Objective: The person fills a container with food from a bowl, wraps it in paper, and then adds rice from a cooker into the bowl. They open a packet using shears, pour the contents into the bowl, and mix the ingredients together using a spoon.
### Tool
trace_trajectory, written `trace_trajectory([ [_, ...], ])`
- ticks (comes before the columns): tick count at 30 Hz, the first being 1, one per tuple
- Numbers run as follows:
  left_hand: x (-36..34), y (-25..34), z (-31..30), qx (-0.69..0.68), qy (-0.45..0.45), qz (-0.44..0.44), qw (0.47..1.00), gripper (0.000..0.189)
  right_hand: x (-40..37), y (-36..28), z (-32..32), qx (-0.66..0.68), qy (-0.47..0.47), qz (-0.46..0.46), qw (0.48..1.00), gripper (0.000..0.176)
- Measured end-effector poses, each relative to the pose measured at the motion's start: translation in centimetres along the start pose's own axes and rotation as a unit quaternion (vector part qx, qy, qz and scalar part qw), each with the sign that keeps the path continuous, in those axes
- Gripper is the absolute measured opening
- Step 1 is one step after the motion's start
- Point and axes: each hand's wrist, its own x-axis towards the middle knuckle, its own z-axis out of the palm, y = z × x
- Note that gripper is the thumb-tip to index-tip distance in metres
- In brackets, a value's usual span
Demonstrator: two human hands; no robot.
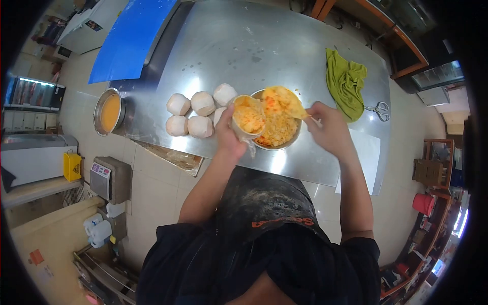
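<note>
My left hand (230, 137) is wrapped around a pale round cup-like shell (246, 133) with orange-yellow crumbly filling (250, 119) inside. The shell is tilted beside and partly over a metal bowl (277, 148) that holds more of the yellow and orange mixture (279, 127). Pinched in my right hand (325, 127) is the narrow end of a broad, flat yellow scoop-like piece (282, 99), with orange bits on it, above the bowl. Left of my left hand stand several whitish round balls (202, 103), possibly peeled coconuts.
A metal bowl of orange liquid (110, 113) is at the table's left edge. A blue board (133, 40) lies behind it. To the right are a green cloth (346, 84), scissors (378, 111) and a white sheet (363, 157) on the steel table (229, 46).
</note>
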Motion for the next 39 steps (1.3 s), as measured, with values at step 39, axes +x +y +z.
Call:
trace_trajectory([
  [39, -2.1, -5.0, 1.5, -0.072, -0.077, 0.041, 0.994, 0.056, -3.1, -3.9, -0.9, 0.011, -0.036, 0.027, 0.999, 0.011],
])
